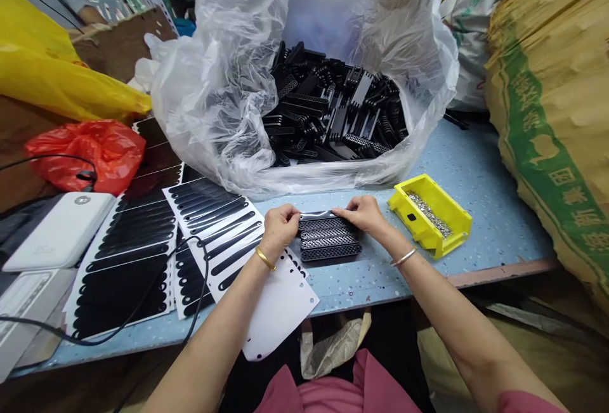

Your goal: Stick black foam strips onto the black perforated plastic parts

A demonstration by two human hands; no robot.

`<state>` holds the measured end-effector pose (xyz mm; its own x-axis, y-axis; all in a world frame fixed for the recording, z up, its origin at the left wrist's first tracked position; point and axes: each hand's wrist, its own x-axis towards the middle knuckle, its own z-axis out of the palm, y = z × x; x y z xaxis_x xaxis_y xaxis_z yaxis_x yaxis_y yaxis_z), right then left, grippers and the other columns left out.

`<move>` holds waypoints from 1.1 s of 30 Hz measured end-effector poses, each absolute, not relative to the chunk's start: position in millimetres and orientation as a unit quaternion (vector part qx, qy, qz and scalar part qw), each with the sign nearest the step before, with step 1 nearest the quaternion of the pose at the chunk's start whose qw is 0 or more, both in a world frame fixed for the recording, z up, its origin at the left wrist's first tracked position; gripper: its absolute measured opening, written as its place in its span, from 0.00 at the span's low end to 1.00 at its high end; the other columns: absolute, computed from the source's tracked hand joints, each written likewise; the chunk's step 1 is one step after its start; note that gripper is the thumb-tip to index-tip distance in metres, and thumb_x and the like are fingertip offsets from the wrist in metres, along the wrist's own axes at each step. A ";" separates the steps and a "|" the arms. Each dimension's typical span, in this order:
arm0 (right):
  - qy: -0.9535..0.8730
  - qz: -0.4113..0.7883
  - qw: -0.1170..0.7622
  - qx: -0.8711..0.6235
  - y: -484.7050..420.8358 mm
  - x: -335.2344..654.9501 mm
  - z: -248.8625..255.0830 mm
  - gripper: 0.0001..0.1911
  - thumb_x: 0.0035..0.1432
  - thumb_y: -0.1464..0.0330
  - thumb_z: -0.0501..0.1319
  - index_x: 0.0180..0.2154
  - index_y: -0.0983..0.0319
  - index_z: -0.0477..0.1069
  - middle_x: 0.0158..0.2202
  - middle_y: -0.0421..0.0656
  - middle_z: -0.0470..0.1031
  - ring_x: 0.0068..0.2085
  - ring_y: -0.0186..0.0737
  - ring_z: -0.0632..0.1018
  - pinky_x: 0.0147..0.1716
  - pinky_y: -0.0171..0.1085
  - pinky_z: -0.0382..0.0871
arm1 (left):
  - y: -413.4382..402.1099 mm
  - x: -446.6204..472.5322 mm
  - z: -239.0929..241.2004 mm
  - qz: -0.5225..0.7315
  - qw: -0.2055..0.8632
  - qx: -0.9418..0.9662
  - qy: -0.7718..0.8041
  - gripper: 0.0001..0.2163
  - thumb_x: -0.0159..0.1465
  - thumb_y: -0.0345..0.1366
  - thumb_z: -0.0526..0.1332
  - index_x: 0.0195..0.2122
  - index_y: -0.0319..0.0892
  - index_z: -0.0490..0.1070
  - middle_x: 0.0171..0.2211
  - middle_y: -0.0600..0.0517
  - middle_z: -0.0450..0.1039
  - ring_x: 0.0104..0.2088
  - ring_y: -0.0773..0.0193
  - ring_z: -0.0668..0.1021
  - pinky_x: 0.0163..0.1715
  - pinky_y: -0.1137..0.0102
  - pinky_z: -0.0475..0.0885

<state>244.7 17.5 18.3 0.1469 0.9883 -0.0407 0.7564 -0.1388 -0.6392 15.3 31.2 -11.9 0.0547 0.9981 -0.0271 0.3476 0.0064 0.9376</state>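
Both hands are at a row of black pieces with a diamond-mesh surface (330, 242), lying side by side on the blue speckled table. A glossy black strip (317, 215) stretches along the far edge of the row. My left hand (281, 229) pinches the strip's left end between thumb and fingers. At its right end, my right hand (365, 214) is closed with the thumb pressed on it. Under my left wrist lies a white backing sheet (280, 311) bearing several black rounded strips (233, 235); part of it overhangs the table's front edge.
Behind the hands, a clear plastic bag (214, 102) holds many black pieces (333, 108). A yellow bin (440, 242) of small metal parts stands right. More strip sheets (128, 267), a black cable (202, 286), a white power bank (59, 229) and a red bag (88, 153) are left.
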 end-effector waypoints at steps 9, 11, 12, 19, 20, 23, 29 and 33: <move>-0.462 0.455 0.346 -0.678 8.6 257.5 17.4 0.17 0.54 0.60 0.64 0.19 0.62 0.68 0.14 0.39 0.69 0.15 0.32 0.70 0.14 0.30 0.63 | 28.6 13.9 -5.1 0.358 0.412 0.606 0.578 0.08 0.55 0.36 0.59 0.25 0.42 0.76 0.19 0.54 0.73 0.23 0.63 0.75 0.24 0.72 0.67; -0.459 0.463 0.354 -0.670 7.9 258.4 18.4 0.15 0.55 0.59 0.63 0.22 0.63 0.70 0.18 0.41 0.72 0.17 0.33 0.72 0.15 0.30 0.66 | 25.8 13.0 -0.1 0.347 0.370 0.640 0.577 0.10 0.58 0.35 0.57 0.28 0.42 0.78 0.21 0.52 0.75 0.26 0.61 0.77 0.28 0.70 0.69; -0.467 0.460 0.354 -0.667 7.4 258.8 18.3 0.15 0.55 0.59 0.62 0.24 0.63 0.71 0.19 0.41 0.73 0.18 0.33 0.73 0.16 0.30 0.66 | 24.1 13.1 3.2 0.341 0.333 0.663 0.578 0.10 0.59 0.35 0.57 0.31 0.42 0.80 0.23 0.51 0.77 0.28 0.60 0.78 0.31 0.69 0.70; -0.623 0.269 0.300 -0.670 8.5 254.7 8.7 0.13 0.55 0.67 0.60 0.23 0.64 0.79 0.17 0.40 0.74 0.23 0.34 0.71 0.22 0.31 0.59 | 23.0 46.4 32.9 0.212 0.091 0.793 0.563 0.14 0.64 0.41 0.60 0.45 0.41 0.78 0.38 0.41 0.79 0.41 0.51 0.78 0.44 0.61 0.68; -0.635 0.245 0.291 -0.672 9.1 253.8 7.8 0.13 0.55 0.68 0.60 0.23 0.64 0.79 0.19 0.42 0.76 0.24 0.35 0.72 0.23 0.32 0.60 | 25.9 55.6 35.9 0.187 0.088 0.808 0.551 0.14 0.64 0.43 0.61 0.45 0.41 0.78 0.39 0.41 0.78 0.43 0.50 0.78 0.45 0.61 0.67; -0.657 0.212 0.260 -0.675 10.4 252.6 6.9 0.14 0.57 0.69 0.60 0.24 0.65 0.81 0.21 0.45 0.79 0.26 0.37 0.74 0.25 0.33 0.59 | 36.8 78.8 40.0 0.109 0.107 0.830 0.536 0.19 0.63 0.50 0.62 0.46 0.42 0.78 0.41 0.42 0.79 0.45 0.49 0.78 0.47 0.60 0.66; -0.658 0.212 0.241 -0.681 10.8 254.1 6.2 0.15 0.58 0.68 0.59 0.26 0.64 0.82 0.24 0.45 0.80 0.26 0.38 0.75 0.25 0.34 0.59 | 45.4 63.8 31.7 0.097 0.138 0.798 0.578 0.20 0.63 0.52 0.61 0.50 0.45 0.77 0.43 0.45 0.80 0.47 0.50 0.79 0.46 0.61 0.67; -0.654 0.209 0.252 -0.682 9.4 253.6 4.9 0.16 0.57 0.67 0.58 0.23 0.64 0.81 0.20 0.43 0.77 0.25 0.38 0.74 0.25 0.34 0.58 | 41.6 26.2 25.1 0.106 0.116 0.783 0.602 0.19 0.65 0.50 0.60 0.51 0.45 0.76 0.43 0.44 0.80 0.46 0.51 0.79 0.45 0.62 0.67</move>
